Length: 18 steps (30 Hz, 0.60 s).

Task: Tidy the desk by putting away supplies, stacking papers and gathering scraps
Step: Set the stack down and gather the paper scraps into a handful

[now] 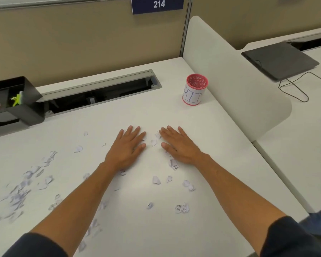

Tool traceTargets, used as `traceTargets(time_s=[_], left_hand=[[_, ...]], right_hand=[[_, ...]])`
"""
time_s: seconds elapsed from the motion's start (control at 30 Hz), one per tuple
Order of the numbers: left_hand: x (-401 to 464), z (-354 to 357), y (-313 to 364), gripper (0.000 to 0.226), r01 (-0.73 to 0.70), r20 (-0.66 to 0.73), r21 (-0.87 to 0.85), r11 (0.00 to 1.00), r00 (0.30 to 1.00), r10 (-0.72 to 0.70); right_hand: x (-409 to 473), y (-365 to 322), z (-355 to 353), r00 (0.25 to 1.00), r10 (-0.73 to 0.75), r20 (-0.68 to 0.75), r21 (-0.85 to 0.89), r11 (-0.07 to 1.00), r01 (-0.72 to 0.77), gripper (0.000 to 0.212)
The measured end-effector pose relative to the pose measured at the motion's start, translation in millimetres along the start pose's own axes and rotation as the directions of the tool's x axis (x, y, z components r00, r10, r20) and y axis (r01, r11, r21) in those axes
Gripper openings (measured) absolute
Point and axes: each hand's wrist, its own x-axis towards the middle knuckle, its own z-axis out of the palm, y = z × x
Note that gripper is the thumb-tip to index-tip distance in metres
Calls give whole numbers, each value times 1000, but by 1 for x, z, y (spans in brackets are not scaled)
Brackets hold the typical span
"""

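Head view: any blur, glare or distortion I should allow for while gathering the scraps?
Head view: even light, no hard glare; scraps at far left are smeared by blur; both hands, left hand and right hand, are sharp; wide-angle bends the desk edges.

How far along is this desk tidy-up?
Supplies look put away in the black organizer. In hand: left hand and right hand lie flat on the desk, a few paper scraps between them. Left: many scraps lie scattered, and the pink bin looks empty.
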Motion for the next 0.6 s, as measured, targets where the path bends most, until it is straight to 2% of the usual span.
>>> traceTargets(time_s=[0.1, 0.23, 0.37, 0.43, 0.5, 0.6], left_hand=[[-14, 3, 9, 69, -126, 45, -10, 992, 991, 127], [-35, 11, 14, 60, -226, 89, -51, 973, 969, 230], [-57, 16, 21, 61, -280, 109, -75, 957, 952, 287], [-70, 12, 24, 59, -275, 129, -138, 951, 947, 293], [-84, 9, 28, 57, -250, 101, -164, 954, 958, 269], [-112, 12, 31, 60, -77, -52, -104, 992, 996, 72]], right_hand=[[-12, -7, 4, 997, -81, 13, 34, 996, 80, 68], [-44, -18, 12, 982, -186, 18, 40, 982, 185, 65], [-70, -27, 11, 981, -189, 54, 163, 971, 178, 53], [-83, -31, 7, 991, -127, 48, 251, 962, 111, 50], [-99, -34, 5, 999, -9, -38, 300, 954, 20, 52], [-128, -34, 16, 974, 155, -164, 202, 972, -120, 74]])
